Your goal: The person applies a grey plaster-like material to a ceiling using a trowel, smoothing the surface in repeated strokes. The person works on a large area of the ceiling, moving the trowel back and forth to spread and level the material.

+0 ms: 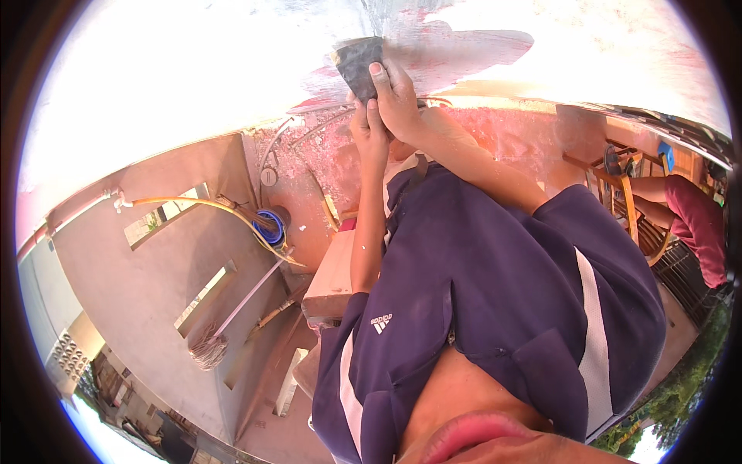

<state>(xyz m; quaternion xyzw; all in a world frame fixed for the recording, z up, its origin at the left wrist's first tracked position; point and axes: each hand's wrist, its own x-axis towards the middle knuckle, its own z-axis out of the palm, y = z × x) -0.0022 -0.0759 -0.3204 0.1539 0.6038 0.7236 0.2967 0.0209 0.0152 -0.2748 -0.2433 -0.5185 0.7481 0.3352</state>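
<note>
Both hands meet in front of me, below a bright, glare-washed wall (495, 48) with a wet-looking grey and reddish patch. Between them is a dark grey, wedge-shaped piece of sandpaper (358, 66), with a pale corner at its upper left. My right hand (398, 102) grips its right edge, thumb laid over the face. Lower down, my left hand (371, 130) pinches the bottom end; some of its fingers are hidden behind. The upper edge of the sandpaper lies at the wall patch, but whether it presses there I cannot tell.
At left, a yellow hose (182, 200) runs from a tap toward a blue bucket (269, 226). A mop (209, 348) leans by the slotted grey wall (154, 286). A pale ledge (328, 274) stands beside my left arm. At right, a person's maroon-clothed leg (696, 220) shows near a wooden chair (627, 205).
</note>
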